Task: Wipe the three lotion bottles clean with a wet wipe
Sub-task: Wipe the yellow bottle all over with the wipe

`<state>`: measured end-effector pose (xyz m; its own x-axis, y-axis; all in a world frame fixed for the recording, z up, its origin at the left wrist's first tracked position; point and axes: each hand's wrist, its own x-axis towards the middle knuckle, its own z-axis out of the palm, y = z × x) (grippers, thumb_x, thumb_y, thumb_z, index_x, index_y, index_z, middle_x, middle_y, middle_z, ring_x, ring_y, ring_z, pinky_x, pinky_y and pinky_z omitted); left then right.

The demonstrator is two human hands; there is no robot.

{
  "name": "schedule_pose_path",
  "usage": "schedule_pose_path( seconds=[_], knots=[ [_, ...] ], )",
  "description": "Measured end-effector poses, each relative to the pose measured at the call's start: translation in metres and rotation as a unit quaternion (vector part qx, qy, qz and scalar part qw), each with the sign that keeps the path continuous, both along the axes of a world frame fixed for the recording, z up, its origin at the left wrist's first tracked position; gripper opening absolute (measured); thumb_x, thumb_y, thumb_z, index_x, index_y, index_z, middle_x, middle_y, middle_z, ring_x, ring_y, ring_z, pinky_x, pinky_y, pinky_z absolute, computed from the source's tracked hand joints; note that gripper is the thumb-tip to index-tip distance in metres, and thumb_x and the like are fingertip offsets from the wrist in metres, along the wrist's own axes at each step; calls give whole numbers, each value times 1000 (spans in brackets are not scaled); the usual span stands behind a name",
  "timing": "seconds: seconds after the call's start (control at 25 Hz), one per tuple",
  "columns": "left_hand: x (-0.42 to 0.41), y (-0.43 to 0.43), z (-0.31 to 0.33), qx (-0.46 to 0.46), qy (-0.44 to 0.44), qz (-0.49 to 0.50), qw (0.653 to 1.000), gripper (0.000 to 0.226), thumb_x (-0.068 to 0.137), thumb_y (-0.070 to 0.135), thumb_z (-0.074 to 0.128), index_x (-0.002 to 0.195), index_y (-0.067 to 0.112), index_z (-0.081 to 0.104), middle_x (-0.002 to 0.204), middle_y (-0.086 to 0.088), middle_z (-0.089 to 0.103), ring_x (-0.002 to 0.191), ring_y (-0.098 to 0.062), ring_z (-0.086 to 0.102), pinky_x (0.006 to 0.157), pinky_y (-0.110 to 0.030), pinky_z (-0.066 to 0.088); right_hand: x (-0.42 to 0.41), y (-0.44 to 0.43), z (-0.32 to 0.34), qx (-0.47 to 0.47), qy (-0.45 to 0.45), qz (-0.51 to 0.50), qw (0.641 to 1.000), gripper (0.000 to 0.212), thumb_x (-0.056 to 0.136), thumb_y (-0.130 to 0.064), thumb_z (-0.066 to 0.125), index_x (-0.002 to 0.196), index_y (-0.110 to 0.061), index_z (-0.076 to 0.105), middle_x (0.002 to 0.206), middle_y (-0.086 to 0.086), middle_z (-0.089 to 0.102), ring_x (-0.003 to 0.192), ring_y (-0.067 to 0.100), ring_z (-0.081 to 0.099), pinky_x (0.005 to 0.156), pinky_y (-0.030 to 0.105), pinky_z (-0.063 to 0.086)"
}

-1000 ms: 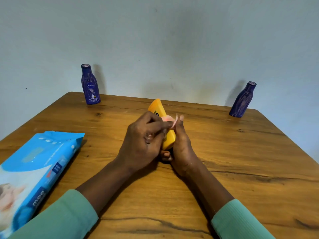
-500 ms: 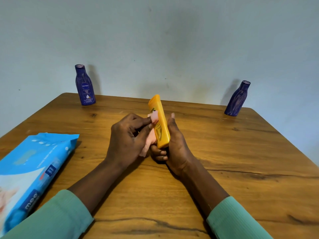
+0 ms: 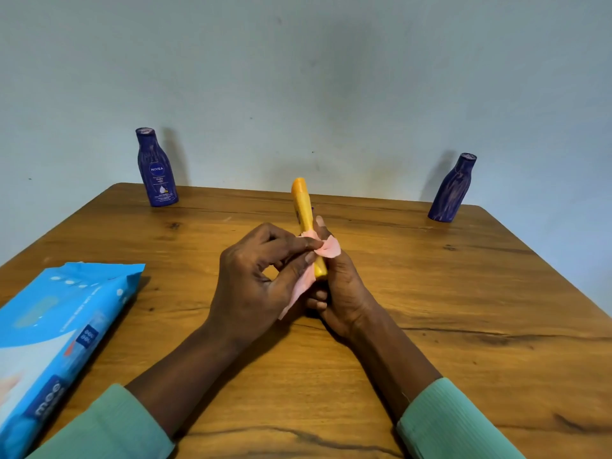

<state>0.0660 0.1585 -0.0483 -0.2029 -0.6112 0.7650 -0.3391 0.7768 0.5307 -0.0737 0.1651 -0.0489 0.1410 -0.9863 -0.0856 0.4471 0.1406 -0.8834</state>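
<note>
A yellow lotion bottle stands nearly upright over the middle of the table, its lower end gripped in my right hand. My left hand pinches a pale pink wet wipe and presses it against the bottle's lower part; the wipe's tail hangs down between my hands. Two dark blue lotion bottles stand by the wall: one at the back left, its label facing me, the other at the back right, leaning a little.
A blue pack of wet wipes lies on the wooden table at the front left, close to my left forearm. A pale wall rises right behind the table's far edge.
The yellow bottle has turned in my right hand so its narrow edge faces me. My left hand has slid the wipe down from the bottle's upper half to its lower part.
</note>
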Motion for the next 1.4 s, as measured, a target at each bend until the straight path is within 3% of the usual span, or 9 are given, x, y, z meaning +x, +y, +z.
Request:
schedule_pose_path(
  seconds=[0.24, 0.4, 0.56, 0.72, 0.84, 1.04, 1.16, 1.28, 1.4],
  knots=[
    [16, -17, 12, 97, 149, 62, 982, 27, 93, 13, 75, 120, 13, 75, 113, 3, 74, 108, -11, 72, 83, -32, 63, 10, -1, -1, -67, 75, 0, 995, 49, 107, -46, 51, 124, 0, 61, 78, 0, 67, 59, 7, 61, 52, 23, 47],
    [31, -32, 17, 127, 209, 99, 965, 31, 92, 21, 75, 123, 17, 74, 118, 2, 75, 111, -6, 70, 84, -24, 62, 14, 1, 1, -85, 168, -2, 982, 40, 104, -51, 55, 126, -20, 66, 89, -7, 74, 71, 4, 68, 57, 20, 50],
    [32, -22, 12, 116, 184, 134, 967, 29, 92, 18, 75, 121, 16, 75, 117, 4, 73, 109, -3, 68, 82, -18, 59, 22, 4, -6, -92, 218, -34, 971, 41, 95, -61, 60, 124, -33, 62, 114, -2, 74, 102, 19, 71, 79, 40, 59],
    [10, 7, 4, 93, 83, 73, 989, 25, 91, 8, 76, 115, 14, 78, 106, 2, 69, 102, -5, 69, 78, -14, 56, 21, 4, -6, -48, 87, -79, 992, 34, 100, -53, 60, 123, -28, 59, 104, 14, 73, 75, 20, 69, 52, 32, 51],
    [4, 19, 0, 94, 44, 20, 994, 24, 89, 7, 78, 111, 16, 80, 99, 4, 68, 98, -10, 69, 76, -16, 56, 15, 2, -8, -19, 48, -119, 991, 36, 102, -57, 53, 118, -26, 61, 89, 6, 70, 64, 15, 62, 46, 25, 42],
    [12, 2, 9, 115, 119, 31, 986, 24, 90, 13, 76, 113, 18, 78, 106, 4, 70, 105, -9, 68, 82, -21, 58, 3, 1, 3, -70, 72, 9, 995, 33, 107, -36, 54, 124, -14, 71, 88, 7, 73, 63, 14, 65, 48, 28, 44],
    [25, -28, 15, 180, 224, 79, 955, 26, 90, 22, 77, 116, 23, 78, 113, 6, 74, 111, -11, 69, 87, -39, 63, -6, -5, 8, -60, 101, 52, 992, 38, 108, -35, 53, 132, -10, 69, 97, 2, 76, 73, 8, 69, 54, 20, 50],
    [30, -33, 11, 205, 233, 118, 943, 27, 90, 21, 77, 117, 22, 78, 115, 5, 75, 111, -10, 70, 89, -43, 64, 5, -10, 2, -58, 150, 17, 987, 35, 106, -38, 56, 128, -14, 72, 101, 4, 78, 78, 11, 71, 58, 23, 51],
    [12, -13, 3, 202, 171, 77, 961, 22, 90, 15, 77, 112, 16, 80, 109, 4, 74, 105, -8, 71, 88, -36, 62, 16, -14, -6, -47, 141, -78, 986, 32, 107, -38, 55, 114, -12, 72, 78, 8, 71, 55, 15, 63, 45, 27, 44]
  ],
)
